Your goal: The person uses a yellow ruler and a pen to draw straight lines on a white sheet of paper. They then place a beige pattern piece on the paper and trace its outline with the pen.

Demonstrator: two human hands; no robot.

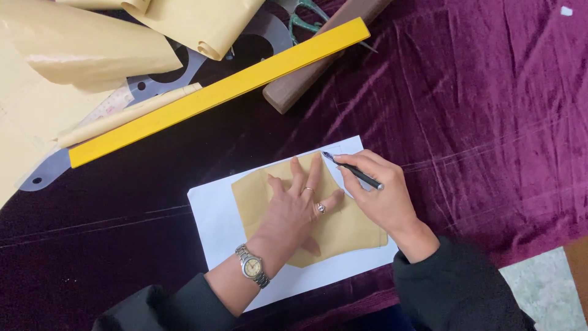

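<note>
1. On the table, over a dark purple velvet cloth [478, 110], I count one white sheet of paper [214, 220], lying flat near the front edge and turned a little askew.
2. One tan paper pattern piece [355, 227] lies on top of that white sheet, roughly pocket-shaped with a pointed lower edge, matte and uncreased.
3. My left hand [294, 211] presses flat on the pattern piece, fingers [298, 175] spread and released, gripping nothing; I see two rings on it and one metal wristwatch [252, 267] on the wrist.
4. My right hand [380, 193] has its fingers clenched on one black pen [358, 175], whose tip meets the white sheet just at the upper right corner of the pattern piece.
5. Toward the back left lies one long yellow flat ruler [220, 92], running diagonally, well apart from the hands.
6. One brown wooden block [318, 61] rests just behind the ruler's right end.
7. Several curled sheets of tan paper [79, 55] are heaped at the back left; I cannot count them exactly.
8. One clear plastic curve template [49, 168] pokes out beneath that heap.
9. One pair of green-handled scissors [303, 18] shows partly at the top edge.
</note>
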